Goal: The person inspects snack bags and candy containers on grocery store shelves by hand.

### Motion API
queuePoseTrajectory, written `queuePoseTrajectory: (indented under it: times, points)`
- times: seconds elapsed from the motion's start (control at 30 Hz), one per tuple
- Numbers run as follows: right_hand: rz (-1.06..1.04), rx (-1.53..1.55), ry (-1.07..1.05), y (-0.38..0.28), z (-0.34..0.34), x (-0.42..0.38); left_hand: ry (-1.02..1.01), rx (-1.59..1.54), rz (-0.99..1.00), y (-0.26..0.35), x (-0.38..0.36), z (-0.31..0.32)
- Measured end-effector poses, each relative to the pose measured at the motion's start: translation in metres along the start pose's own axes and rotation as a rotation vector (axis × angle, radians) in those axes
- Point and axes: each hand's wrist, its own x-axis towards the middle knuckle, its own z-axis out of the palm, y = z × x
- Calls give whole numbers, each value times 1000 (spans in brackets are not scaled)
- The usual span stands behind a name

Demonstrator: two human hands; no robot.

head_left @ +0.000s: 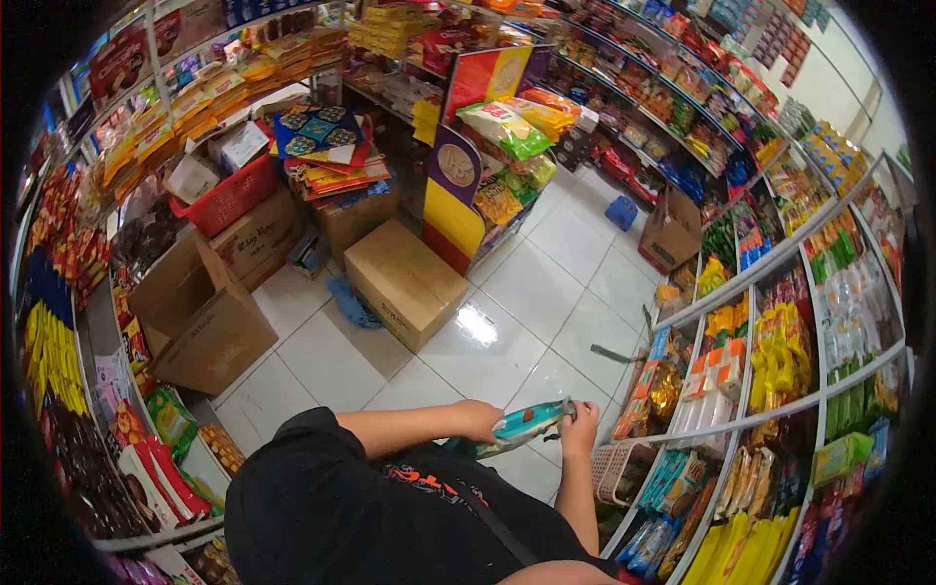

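I look down at my black shirt and both arms in a shop aisle. My left hand grips one end of a teal and white snack packet. My right hand pinches the other end of the same packet, close to the shelf on my right. The packet lies roughly level between the hands, above the white tiled floor. A pale plastic basket sits just below my right hand at the foot of the shelf.
Stocked shelves run along my right, and more shelves line the left. Cardboard boxes stand on the floor ahead, with a red basket, a snack display stand and a blue stool beyond.
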Motion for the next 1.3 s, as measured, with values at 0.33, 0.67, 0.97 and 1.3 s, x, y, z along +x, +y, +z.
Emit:
queuePoseTrajectory:
  times: [0.33,0.67,0.97,1.3]
  points:
    - [570,801,279,97,31,-48,157,-897,-148,-46,-17,-45]
    - [821,1921,-483,-10,36,-22,4,-1700,267,-16,7,-38]
    - [587,1444,-349,5,-16,-39,-67,-1699,107,-8,23,-21]
    - [688,1740,-207,87,-79,-60,-162,-1220,-28,56,80,-19]
